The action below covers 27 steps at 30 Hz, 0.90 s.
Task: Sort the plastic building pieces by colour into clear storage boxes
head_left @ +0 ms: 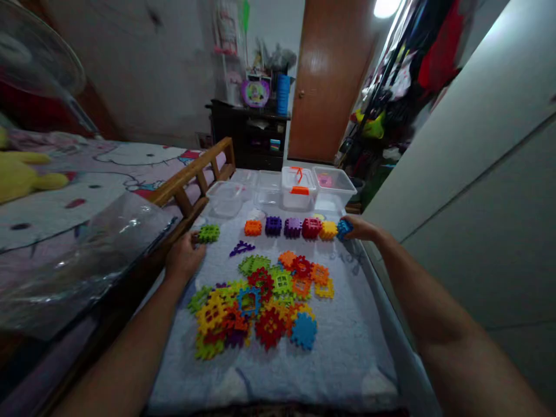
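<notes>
On the white cloth-covered table (347,347) lies a heap of flat, colourful interlocking tiles (260,304). Behind it stands a row of built cubes: orange (252,227), purple (273,225), violet (292,227), red (311,227) and yellow (328,230). My right hand (362,229) is closed on a blue cube (344,228) at the right end of that row. My left hand (185,258) rests at the table's left side, its fingers curled against a green cube (209,233). A loose purple tile (241,248) lies between the row and the heap.
Several clear plastic boxes (299,188) stand at the table's far edge, one with an orange latch. A wooden bed rail (195,174) and a bed run along the left. A grey wall (469,191) stands close on the right. A dark shelf and a brown door are behind.
</notes>
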Each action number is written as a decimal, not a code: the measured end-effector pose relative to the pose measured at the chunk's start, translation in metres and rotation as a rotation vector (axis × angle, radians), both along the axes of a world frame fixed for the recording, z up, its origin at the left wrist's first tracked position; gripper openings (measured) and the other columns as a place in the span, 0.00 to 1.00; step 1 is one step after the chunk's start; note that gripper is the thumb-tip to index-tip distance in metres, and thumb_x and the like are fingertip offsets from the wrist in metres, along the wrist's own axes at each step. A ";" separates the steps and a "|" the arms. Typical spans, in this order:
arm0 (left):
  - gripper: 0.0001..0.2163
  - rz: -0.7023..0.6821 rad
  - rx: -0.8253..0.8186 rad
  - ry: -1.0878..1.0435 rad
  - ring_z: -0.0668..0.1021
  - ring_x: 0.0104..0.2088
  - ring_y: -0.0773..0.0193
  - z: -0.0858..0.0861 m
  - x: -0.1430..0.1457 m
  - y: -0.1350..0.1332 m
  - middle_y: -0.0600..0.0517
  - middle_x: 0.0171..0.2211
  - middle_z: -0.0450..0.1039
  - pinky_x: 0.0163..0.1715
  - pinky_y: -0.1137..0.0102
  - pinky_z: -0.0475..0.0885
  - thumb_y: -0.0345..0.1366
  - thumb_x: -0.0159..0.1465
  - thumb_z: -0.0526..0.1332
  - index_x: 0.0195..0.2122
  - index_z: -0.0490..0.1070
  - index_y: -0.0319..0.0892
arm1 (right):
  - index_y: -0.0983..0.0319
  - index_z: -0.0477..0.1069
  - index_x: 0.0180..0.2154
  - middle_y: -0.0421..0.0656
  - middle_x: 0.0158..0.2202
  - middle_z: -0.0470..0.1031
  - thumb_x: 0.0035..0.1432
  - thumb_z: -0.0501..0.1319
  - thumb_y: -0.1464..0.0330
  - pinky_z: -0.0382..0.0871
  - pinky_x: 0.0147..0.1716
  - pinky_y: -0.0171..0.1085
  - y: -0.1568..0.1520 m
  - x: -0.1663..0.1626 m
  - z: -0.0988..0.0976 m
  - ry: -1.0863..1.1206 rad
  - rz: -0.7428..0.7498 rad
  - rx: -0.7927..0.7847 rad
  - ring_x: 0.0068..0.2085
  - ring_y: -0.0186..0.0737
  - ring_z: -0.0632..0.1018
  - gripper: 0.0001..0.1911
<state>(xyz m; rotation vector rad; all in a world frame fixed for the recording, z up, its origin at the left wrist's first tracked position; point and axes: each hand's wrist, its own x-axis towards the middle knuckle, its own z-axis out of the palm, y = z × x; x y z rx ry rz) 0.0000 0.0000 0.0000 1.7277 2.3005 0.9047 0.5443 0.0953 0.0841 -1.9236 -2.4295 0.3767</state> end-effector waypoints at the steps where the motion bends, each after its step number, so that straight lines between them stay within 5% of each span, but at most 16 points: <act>1: 0.23 0.005 0.002 0.001 0.80 0.45 0.49 0.000 0.000 -0.001 0.42 0.44 0.79 0.46 0.61 0.73 0.39 0.57 0.58 0.54 0.69 0.38 | 0.66 0.71 0.53 0.54 0.52 0.74 0.38 0.72 0.70 0.68 0.53 0.46 -0.001 0.001 0.001 -0.015 -0.011 -0.006 0.52 0.56 0.75 0.36; 6: 0.23 0.016 0.002 -0.024 0.80 0.43 0.53 0.001 0.001 -0.002 0.44 0.44 0.79 0.46 0.63 0.74 0.38 0.57 0.59 0.55 0.68 0.39 | 0.61 0.65 0.60 0.55 0.60 0.66 0.42 0.71 0.64 0.62 0.59 0.55 -0.015 0.006 0.014 0.066 -0.034 0.161 0.61 0.61 0.67 0.41; 9: 0.23 0.017 0.005 -0.029 0.80 0.42 0.55 0.002 0.003 -0.003 0.45 0.44 0.79 0.45 0.65 0.74 0.37 0.57 0.59 0.55 0.68 0.39 | 0.60 0.65 0.59 0.54 0.57 0.69 0.48 0.68 0.61 0.66 0.56 0.55 -0.042 -0.004 0.023 0.260 -0.013 0.381 0.57 0.58 0.71 0.36; 12: 0.23 0.013 0.009 -0.022 0.80 0.43 0.55 0.003 0.004 -0.005 0.45 0.45 0.78 0.46 0.66 0.73 0.36 0.57 0.59 0.55 0.69 0.39 | 0.61 0.67 0.57 0.54 0.54 0.71 0.53 0.64 0.60 0.74 0.47 0.51 -0.080 -0.033 0.022 0.430 -0.006 0.374 0.49 0.54 0.77 0.30; 18: 0.22 0.016 0.018 -0.039 0.80 0.44 0.55 0.006 0.007 -0.007 0.45 0.45 0.78 0.48 0.65 0.72 0.33 0.58 0.60 0.55 0.69 0.39 | 0.59 0.73 0.48 0.49 0.49 0.76 0.56 0.62 0.63 0.74 0.46 0.48 -0.135 -0.106 -0.009 0.477 0.192 0.189 0.46 0.48 0.78 0.18; 27: 0.21 0.041 0.040 -0.064 0.80 0.40 0.58 0.006 0.007 -0.004 0.45 0.42 0.79 0.46 0.65 0.72 0.29 0.59 0.58 0.54 0.69 0.37 | 0.61 0.76 0.42 0.48 0.43 0.79 0.54 0.57 0.65 0.74 0.43 0.45 -0.132 -0.114 -0.054 0.591 -0.019 0.351 0.40 0.45 0.79 0.15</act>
